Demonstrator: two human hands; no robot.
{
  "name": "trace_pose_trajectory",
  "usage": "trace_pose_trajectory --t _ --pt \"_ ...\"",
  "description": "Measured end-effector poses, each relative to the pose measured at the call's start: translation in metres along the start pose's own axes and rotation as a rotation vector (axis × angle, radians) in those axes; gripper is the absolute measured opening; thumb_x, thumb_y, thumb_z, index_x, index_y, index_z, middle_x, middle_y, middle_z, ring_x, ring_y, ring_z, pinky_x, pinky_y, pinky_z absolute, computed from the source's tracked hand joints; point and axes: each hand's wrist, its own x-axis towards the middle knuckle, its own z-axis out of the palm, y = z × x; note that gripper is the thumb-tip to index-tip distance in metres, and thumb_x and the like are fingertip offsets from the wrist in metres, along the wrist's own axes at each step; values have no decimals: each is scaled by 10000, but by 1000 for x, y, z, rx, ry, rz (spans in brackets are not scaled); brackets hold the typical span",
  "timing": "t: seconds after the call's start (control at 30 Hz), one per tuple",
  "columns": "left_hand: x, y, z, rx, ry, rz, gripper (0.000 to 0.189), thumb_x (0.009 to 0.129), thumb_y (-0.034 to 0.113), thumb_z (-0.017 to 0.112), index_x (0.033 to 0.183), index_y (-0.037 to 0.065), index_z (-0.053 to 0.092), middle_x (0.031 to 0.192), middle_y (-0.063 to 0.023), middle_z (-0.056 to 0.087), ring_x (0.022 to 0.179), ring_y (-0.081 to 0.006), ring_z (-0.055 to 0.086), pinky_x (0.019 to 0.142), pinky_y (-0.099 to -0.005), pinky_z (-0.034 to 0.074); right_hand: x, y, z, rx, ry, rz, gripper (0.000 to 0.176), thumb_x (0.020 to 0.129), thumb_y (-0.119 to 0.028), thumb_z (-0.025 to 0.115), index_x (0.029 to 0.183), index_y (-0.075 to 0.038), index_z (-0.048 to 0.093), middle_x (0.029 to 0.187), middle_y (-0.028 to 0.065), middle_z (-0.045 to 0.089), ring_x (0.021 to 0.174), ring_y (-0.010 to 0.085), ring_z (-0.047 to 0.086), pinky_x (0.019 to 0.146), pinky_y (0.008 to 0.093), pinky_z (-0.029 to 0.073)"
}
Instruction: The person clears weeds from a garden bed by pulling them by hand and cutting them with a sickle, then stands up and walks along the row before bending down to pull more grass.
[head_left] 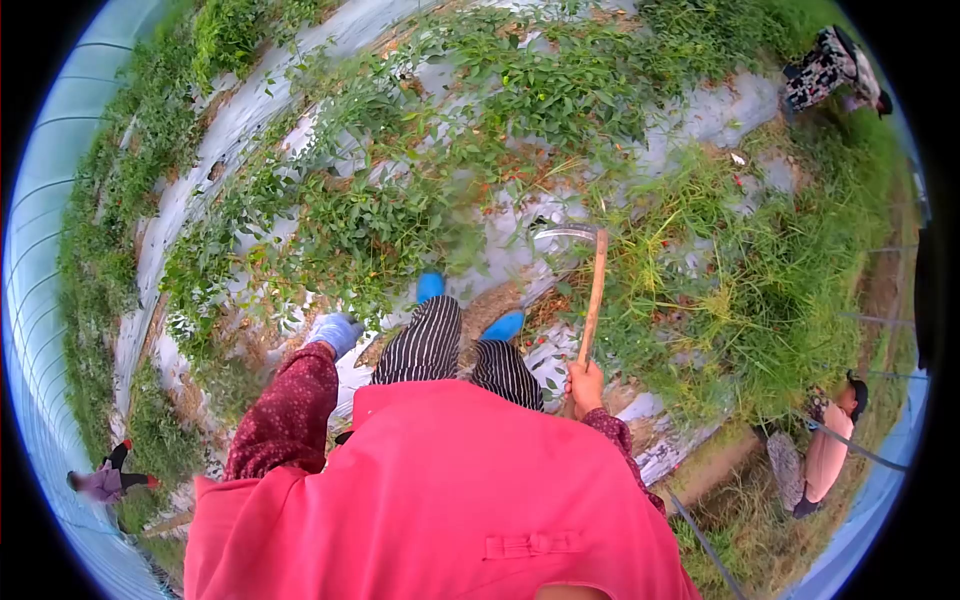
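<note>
My right hand (584, 387), bare, is wrapped round the wooden handle of a sickle (594, 290). The sickle's curved metal blade points left, over the plants and the grey plastic sheet. On my left hand (337, 332) is a light purple glove with darker fingertips. It is low beside the leaves of a green plant (370, 225); its fingers are too small and partly hidden to tell whether they grip a stem. My blue shoes (503, 325) stand among the plants, between my two hands.
Grey plastic sheeting (215, 150) runs in strips between plant rows. Tall grass (760, 290) grows thick on the right. Other people are nearby: one person (835, 70) at upper right, one (830, 450) at lower right, one (105, 480) at lower left. Blue tunnel walls (50, 210) curve round.
</note>
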Motion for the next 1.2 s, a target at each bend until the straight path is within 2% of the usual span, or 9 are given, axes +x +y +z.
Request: trace_pose_trajectory --t 0.3,0.47,0.5,0.57,0.67,0.9,1.03,1.1,1.2 --pt "-30 31 11 -228 17 -67 304 832 205 591 943 -72 643 762 -138 657 637 -195 631 601 -316 516 32 -8 -35 -32 -7 -59 105 835 -112 547 812 -33 482 593 23 483 430 110 460 364 266 384" --pt "-17 17 17 -123 27 -2 286 822 203 583 922 -57 652 754 -133 659 641 -196 640 595 -317 518 59 -23 -29 -130 -36 -88 99 833 -97 540 804 -22 483 607 32 503 452 117 478 393 274 403" --pt "-16 23 11 -66 19 36 307 826 227 586 940 -51 651 772 -139 665 649 -199 644 615 -330 519 62 -30 -26 -125 -38 -89 99 833 -97 540 804 -22 483 607 32 503 452 117 478 393 274 403" --pt "-4 37 -2 19 -89 -62 396 835 354 523 1031 30 640 994 -220 632 950 -360 602 847 -420 463 68 -40 -19 -119 -45 -62 95 834 -97 537 820 -18 486 616 31 506 467 118 491 411 274 413" --pt "9 95 -47 180 -81 35 406 845 353 499 1015 12 639 1021 -230 620 976 -363 590 872 -421 453 63 -70 -4 -128 -89 -65 81 832 -100 534 827 -30 494 617 27 508 469 115 495 409 273 415" --pt "159 162 -110 215 73 188 356 827 342 566 966 22 635 906 -206 643 868 -353 618 791 -410 481 129 -84 32 -373 -37 102 110 837 -123 534 847 -15 517 650 45 532 488 128 510 411 280 409" --pt "238 208 -155 -17 113 217 344 840 335 538 1007 53 642 989 -187 641 942 -351 602 829 -412 470 172 -77 20 -623 28 -25 163 834 -122 530 912 21 531 649 59 528 490 149 508 441 298 421" --pt "301 213 -157 -79 231 261 341 847 326 537 1036 59 633 992 -184 643 945 -343 606 836 -401 468 198 -77 14 -926 9 -252 180 834 -123 528 937 25 515 651 64 528 488 147 509 440 308 414" --pt "372 237 -169 -214 281 264 351 855 319 530 1085 67 614 1034 -191 630 969 -343 603 861 -397 460 235 -81 23 -825 -32 -7 196 828 -126 534 933 37 507 658 77 538 487 154 518 444 313 416"
